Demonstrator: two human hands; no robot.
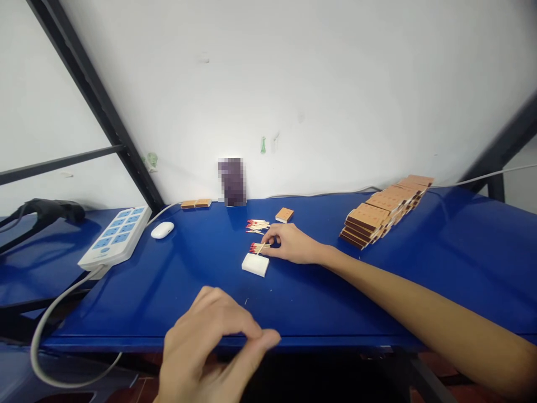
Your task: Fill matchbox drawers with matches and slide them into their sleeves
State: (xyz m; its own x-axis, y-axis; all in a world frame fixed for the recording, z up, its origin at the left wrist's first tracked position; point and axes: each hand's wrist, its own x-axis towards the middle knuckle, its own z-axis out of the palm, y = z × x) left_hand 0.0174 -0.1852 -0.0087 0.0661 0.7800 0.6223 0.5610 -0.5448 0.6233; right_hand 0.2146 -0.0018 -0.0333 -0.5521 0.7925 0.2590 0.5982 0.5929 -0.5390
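Note:
My right hand [293, 243] reaches across the blue table, thumb and fingertips pinched on a match [260, 248] that tilts over a small pile of red-headed matches [253, 248]. Just in front of this pile lies a white matchbox tray [255, 265], showing a plain face. A second pile of matches [257, 225] is scattered a little behind. Closer to me, my left hand [216, 341] hovers at the table's front edge. Its thumb and index finger press together, and nothing shows between them.
An orange matchbox [285, 215] lies behind my right hand. Stacked matchboxes [384, 210] lean at the right; more matchboxes [196, 204] lie by the wall. On the left are a power strip [117, 235], a white case [162, 229] and a black strap-like object [46, 215]. A blurred dark rectangle [234, 182] stands behind.

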